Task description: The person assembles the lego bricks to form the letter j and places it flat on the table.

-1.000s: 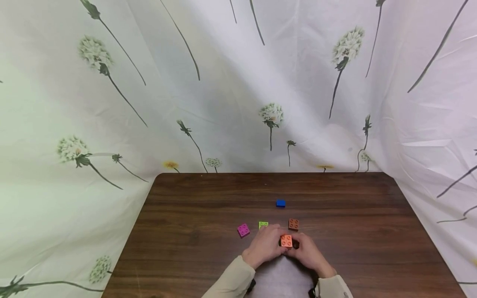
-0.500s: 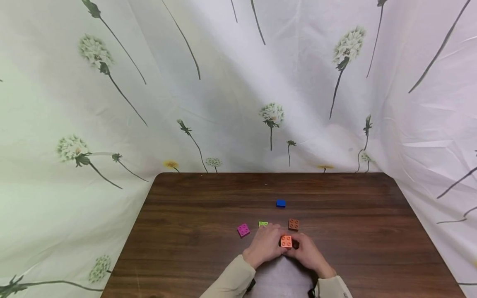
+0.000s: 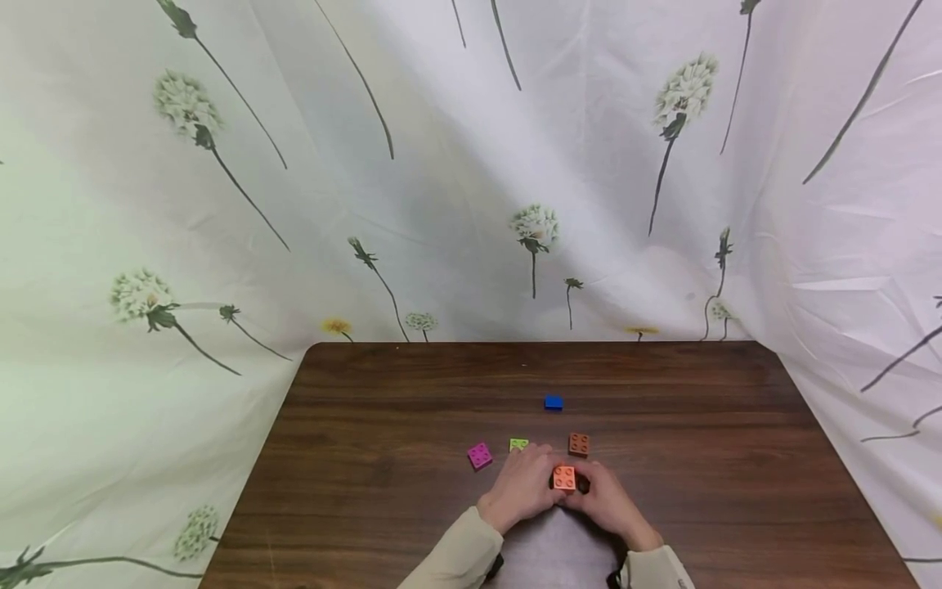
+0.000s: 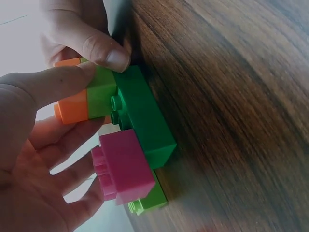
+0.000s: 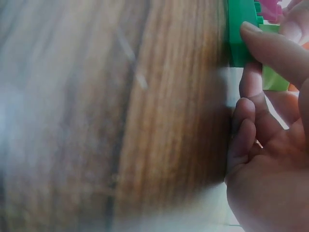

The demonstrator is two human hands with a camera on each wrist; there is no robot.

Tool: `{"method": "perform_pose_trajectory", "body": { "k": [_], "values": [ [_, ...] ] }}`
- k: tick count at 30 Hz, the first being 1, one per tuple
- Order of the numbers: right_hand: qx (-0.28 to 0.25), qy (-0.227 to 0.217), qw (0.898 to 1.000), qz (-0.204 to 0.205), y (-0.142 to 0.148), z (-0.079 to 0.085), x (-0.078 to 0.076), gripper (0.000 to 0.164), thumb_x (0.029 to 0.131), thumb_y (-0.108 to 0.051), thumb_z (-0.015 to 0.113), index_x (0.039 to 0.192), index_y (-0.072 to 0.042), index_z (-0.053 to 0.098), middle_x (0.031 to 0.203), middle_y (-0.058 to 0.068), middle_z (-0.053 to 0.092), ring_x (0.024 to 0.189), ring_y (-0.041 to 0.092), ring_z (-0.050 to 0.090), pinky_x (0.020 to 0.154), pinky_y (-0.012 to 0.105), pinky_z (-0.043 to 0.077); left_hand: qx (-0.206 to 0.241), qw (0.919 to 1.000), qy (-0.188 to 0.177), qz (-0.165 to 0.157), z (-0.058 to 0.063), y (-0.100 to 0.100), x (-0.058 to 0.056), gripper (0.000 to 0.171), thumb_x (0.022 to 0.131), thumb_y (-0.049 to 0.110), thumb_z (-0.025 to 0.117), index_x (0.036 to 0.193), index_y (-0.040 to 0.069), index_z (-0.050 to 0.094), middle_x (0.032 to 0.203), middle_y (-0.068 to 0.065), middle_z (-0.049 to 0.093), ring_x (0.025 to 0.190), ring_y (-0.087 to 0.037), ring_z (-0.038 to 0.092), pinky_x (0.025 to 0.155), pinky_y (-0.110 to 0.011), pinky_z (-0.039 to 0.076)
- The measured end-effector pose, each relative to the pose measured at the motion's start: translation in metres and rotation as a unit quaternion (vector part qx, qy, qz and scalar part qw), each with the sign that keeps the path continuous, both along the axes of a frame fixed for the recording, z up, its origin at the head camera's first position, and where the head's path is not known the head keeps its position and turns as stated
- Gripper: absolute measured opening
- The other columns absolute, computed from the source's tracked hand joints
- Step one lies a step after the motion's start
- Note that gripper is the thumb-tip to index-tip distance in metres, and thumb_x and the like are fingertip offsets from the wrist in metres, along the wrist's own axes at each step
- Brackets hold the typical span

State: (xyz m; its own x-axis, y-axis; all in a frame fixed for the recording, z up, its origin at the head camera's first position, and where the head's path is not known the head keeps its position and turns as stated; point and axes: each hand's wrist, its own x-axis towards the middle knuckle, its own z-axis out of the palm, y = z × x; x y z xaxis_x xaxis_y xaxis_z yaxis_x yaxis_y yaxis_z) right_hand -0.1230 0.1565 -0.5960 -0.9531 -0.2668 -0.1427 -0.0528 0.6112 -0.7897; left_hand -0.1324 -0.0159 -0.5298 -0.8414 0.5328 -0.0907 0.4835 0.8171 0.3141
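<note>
My left hand [image 3: 521, 487] and right hand [image 3: 607, 499] meet over a small stack of toy building bricks. An orange brick [image 3: 564, 478] tops it, above a lime brick [image 4: 101, 92] and a long green brick [image 4: 147, 121]. In the left wrist view, my left thumb and fingers pinch the orange and lime bricks. My right hand grips the long green brick near one end, its thumb against the side. A pink brick [image 4: 128, 166] overlaps the green brick's other end; I cannot tell whether they are joined. Fingers hide part of the stack.
On the dark wooden table [image 3: 368, 491] lie a magenta brick [image 3: 480, 456], a brown brick [image 3: 579, 444] and a blue brick [image 3: 553, 402]. Another lime brick [image 3: 518, 443] is partly behind my left hand. A flower-printed curtain [image 3: 456, 245] borders the table.
</note>
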Motion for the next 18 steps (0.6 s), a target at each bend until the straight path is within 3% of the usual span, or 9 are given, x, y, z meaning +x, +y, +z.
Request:
{"method": "perform_pose_trajectory", "body": {
  "k": [6,13,18],
  "values": [
    [0.0,-0.004,1.0,0.001,-0.0007,0.0002,-0.0007,0.049,0.074,-0.026,0.082,0.119,-0.017,0.066,0.107,-0.004,0.066,0.089,0.013,0.049,0.078,0.031,0.04,0.002,0.9999,0.01,0.011,-0.0011,0.0006,0.0035,0.037,0.079,0.034,0.079,0.111,0.019,0.071,0.102,0.006,0.065,0.094,-0.014,0.058,0.089,-0.044,0.048],
    [-0.002,0.025,1.0,0.007,0.0007,-0.0011,0.0004,0.045,0.074,-0.028,0.081,0.115,-0.018,0.067,0.107,-0.004,0.067,0.09,0.011,0.05,0.08,0.03,0.041,0.008,0.9993,0.036,0.01,-0.0042,-0.0016,0.0062,0.035,0.081,0.032,0.076,0.111,0.015,0.069,0.1,0.004,0.063,0.095,-0.015,0.058,0.088,-0.041,0.048],
    [-0.005,0.017,1.0,0.009,0.0009,-0.0022,0.0006,0.044,0.075,-0.03,0.081,0.115,-0.018,0.067,0.104,-0.006,0.066,0.087,0.011,0.048,0.076,0.027,0.039,0.035,0.9991,0.021,0.008,-0.0031,-0.0066,0.0063,0.045,0.082,0.038,0.075,0.119,0.016,0.065,0.11,0.002,0.064,0.105,-0.017,0.057,0.095,-0.043,0.043]
  ]
}}
